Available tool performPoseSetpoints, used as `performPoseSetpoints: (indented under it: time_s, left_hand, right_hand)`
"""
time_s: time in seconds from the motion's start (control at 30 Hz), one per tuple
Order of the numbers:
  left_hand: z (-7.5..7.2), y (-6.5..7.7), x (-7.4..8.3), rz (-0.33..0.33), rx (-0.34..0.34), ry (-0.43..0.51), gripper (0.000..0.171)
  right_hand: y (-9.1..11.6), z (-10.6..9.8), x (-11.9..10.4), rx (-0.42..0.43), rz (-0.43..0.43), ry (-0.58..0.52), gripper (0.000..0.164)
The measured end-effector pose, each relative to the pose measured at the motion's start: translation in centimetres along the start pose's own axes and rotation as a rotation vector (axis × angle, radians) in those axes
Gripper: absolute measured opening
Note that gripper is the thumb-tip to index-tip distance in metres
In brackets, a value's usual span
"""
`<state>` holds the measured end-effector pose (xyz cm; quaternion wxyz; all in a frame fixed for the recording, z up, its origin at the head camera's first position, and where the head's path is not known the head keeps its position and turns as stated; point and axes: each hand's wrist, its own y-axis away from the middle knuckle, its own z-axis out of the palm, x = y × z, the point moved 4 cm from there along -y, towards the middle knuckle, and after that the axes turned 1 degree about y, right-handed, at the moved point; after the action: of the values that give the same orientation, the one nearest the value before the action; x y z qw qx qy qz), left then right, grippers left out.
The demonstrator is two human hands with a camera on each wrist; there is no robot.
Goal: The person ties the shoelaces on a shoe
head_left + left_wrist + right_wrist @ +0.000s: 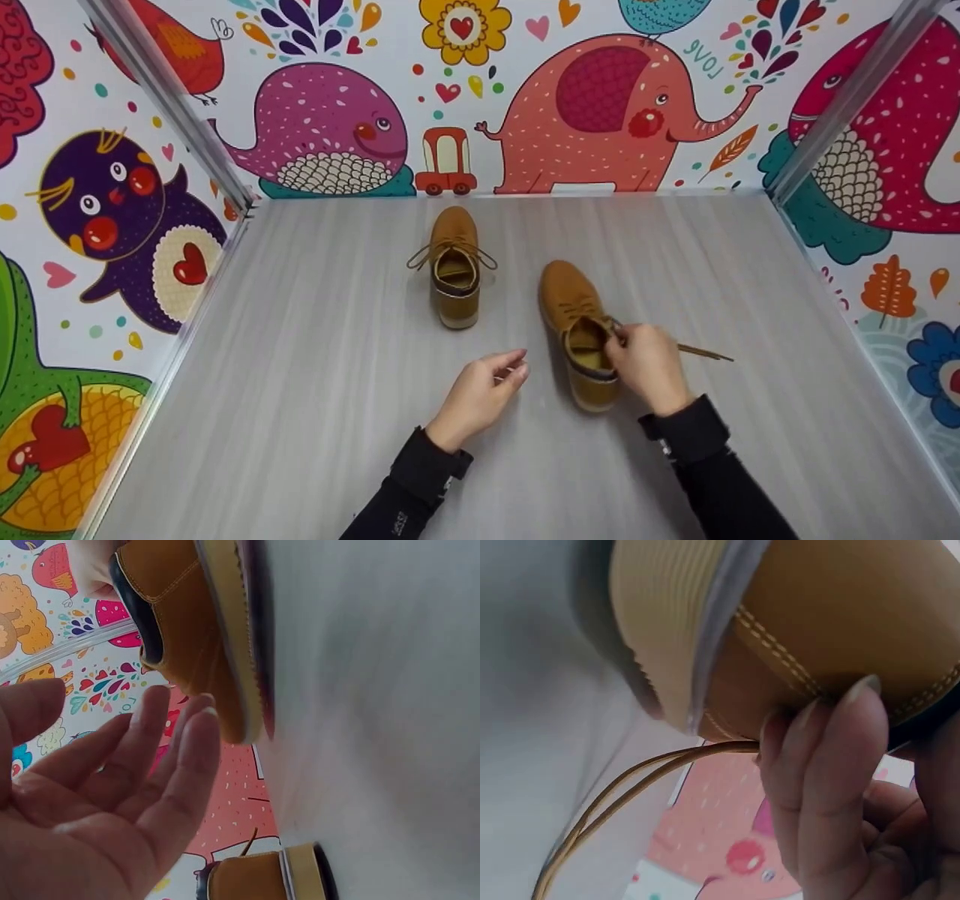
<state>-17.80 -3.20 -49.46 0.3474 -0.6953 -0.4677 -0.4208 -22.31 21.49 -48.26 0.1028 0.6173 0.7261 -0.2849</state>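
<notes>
A tan lace-up shoe [564,291] stands on the floor in the middle right of the head view, toe pointing away. My right hand [654,366] grips its collar on the right side, with the thumb at the opening and the fingers [836,765] against the outer leather. The loose lace [705,351] trails out to the right from under that hand. My left hand [474,394] hovers to the left of this shoe, fingers loosely bent, holding nothing. Farther back on the left, the matching shoe [453,225] has its laces tied in a bow.
Grey wood-look floor [315,360] lies under both shoes. Printed walls with cartoon animals, such as an elephant [592,120], enclose the back and both sides. Metal strips [169,112] run along the corners.
</notes>
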Motion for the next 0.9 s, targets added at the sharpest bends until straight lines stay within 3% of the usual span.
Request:
performPoseSetpoints:
  time_s: [0.13, 0.33, 0.57, 0.77, 0.9]
  left_hand:
    - [0.5, -0.4, 0.0, -0.012, -0.006, -0.002, 0.042]
    - [1.2, -1.2, 0.1, -0.003, 0.031, -0.059, 0.041]
    - [1.7, -2.6, 0.5, 0.012, 0.069, -0.156, 0.039]
    - [1.8, -4.1, 1.1, 0.044, 0.073, -0.241, 0.032]
    - [1.8, -4.8, 1.2, 0.072, 0.077, -0.322, 0.025]
  right_hand:
    - [2.1, 1.4, -2.2, 0.038, 0.002, -0.025, 0.01]
    - [4.0, 2.5, -4.1, 0.1, -0.04, -0.022, 0.013]
    - [4.5, 2.2, -3.2, 0.078, 0.003, -0.069, 0.022]
    - [4.3, 1.9, -2.2, 0.084, 0.003, -0.086, 0.014]
    - [3.9, 2.0, -2.0, 0.038, -0.003, -0.082, 0.012]
